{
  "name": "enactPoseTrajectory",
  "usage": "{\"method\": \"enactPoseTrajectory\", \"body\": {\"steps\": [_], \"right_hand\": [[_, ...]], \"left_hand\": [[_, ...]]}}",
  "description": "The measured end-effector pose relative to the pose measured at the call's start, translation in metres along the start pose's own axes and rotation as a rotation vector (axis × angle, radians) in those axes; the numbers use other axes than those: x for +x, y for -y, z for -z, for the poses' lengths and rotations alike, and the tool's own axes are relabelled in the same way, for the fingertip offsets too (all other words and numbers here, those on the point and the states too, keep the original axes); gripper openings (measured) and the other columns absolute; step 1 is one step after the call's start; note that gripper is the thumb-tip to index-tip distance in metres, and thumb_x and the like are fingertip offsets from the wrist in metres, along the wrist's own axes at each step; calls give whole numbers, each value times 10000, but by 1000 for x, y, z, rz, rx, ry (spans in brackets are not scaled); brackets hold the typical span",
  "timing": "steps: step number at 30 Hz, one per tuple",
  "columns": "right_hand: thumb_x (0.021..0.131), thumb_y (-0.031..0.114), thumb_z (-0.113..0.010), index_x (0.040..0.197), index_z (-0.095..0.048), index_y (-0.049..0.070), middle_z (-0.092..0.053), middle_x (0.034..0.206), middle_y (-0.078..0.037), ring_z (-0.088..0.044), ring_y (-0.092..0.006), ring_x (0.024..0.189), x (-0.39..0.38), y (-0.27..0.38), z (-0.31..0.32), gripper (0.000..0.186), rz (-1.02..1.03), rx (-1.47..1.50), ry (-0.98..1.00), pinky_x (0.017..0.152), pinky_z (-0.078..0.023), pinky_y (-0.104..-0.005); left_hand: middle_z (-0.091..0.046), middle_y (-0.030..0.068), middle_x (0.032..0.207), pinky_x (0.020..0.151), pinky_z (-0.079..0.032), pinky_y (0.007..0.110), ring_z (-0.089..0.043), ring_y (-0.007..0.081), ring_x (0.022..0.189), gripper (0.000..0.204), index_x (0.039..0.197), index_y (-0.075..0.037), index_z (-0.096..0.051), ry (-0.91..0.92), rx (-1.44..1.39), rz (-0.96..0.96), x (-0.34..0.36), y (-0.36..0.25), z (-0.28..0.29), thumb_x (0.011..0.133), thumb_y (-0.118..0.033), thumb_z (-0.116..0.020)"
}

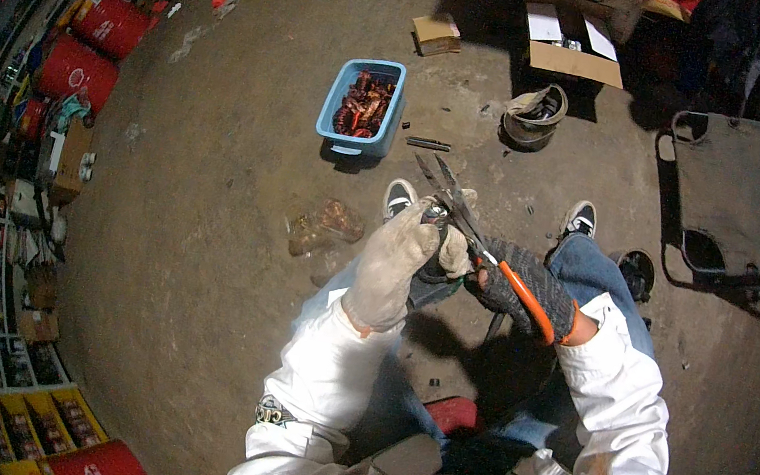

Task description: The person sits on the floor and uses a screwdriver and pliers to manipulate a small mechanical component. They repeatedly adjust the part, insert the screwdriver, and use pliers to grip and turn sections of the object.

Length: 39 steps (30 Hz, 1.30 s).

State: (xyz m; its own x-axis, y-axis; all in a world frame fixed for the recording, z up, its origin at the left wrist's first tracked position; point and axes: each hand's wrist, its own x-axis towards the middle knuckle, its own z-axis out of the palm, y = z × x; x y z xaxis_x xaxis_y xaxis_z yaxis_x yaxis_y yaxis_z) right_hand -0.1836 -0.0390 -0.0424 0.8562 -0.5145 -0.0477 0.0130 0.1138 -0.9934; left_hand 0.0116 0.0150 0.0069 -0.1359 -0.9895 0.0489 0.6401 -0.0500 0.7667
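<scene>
In front of my knees, my left hand (393, 264), in a pale cloth glove, is closed round a small shiny metal part (438, 213). Most of that part is hidden by the glove's fingers. My right hand (523, 285) wears a dark grey knit glove with an orange cuff edge and grips a pair of pliers (528, 304) with orange handles. The pliers' long metal jaws point up and to the left, spread apart, and pass beside the part in my left hand. Beyond my hands stands a blue plastic basin (329, 108) holding many reddish-brown, copper-coloured pieces (364, 106).
A bucket (528, 134) and an open cardboard box (576, 65) stand ahead right. Clear plastic bags (327, 227) lie left of my legs. Dark rods (429, 144) lie beside the basin. A folding chair (753, 202) is at right; red drums (78, 72) and shelves line the left.
</scene>
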Motion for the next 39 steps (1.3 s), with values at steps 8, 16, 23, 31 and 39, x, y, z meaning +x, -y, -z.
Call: {"method": "enactPoseTrajectory", "body": {"steps": [8,16,23,31,39], "right_hand": [[977,159,-492,1176,-541,-5,-575,1047,-64,-543,-136,926,3,13,-3,263,-64,-38,-6,798,-458,-259],[977,207,-506,1178,-503,19,-527,1071,-62,-487,-121,965,6,-8,-7,275,-20,119,-80,802,-412,-256],[967,408,-529,919,-518,82,-412,680,61,-342,-49,585,8,-9,-11,330,33,17,-209,501,-282,-220],[949,471,-537,988,-553,75,-412,683,55,-346,-64,597,5,-7,-17,398,-31,230,-265,522,-289,-232],[863,292,-679,1177,-483,-3,-612,866,-160,-621,-258,739,21,0,-26,473,140,-642,-600,651,-481,-355]], "left_hand": [[-573,59,857,718,-431,249,-521,126,764,656,1377,110,-333,-72,87,-27,3,3,2,953,-330,-572],[-555,33,829,679,-431,242,-514,109,734,645,1350,94,-369,-77,78,-81,7,10,5,943,-360,-581],[-551,34,956,709,-462,236,-535,106,815,624,1361,76,-385,-87,186,-160,9,8,2,955,-366,-556],[-544,61,787,681,-424,251,-512,126,713,432,1058,9,-478,-159,175,-151,13,9,-2,951,-402,-556],[-537,50,912,751,-460,243,-534,120,796,328,1189,17,-444,-282,282,-172,12,15,-13,974,-216,-532]]}}
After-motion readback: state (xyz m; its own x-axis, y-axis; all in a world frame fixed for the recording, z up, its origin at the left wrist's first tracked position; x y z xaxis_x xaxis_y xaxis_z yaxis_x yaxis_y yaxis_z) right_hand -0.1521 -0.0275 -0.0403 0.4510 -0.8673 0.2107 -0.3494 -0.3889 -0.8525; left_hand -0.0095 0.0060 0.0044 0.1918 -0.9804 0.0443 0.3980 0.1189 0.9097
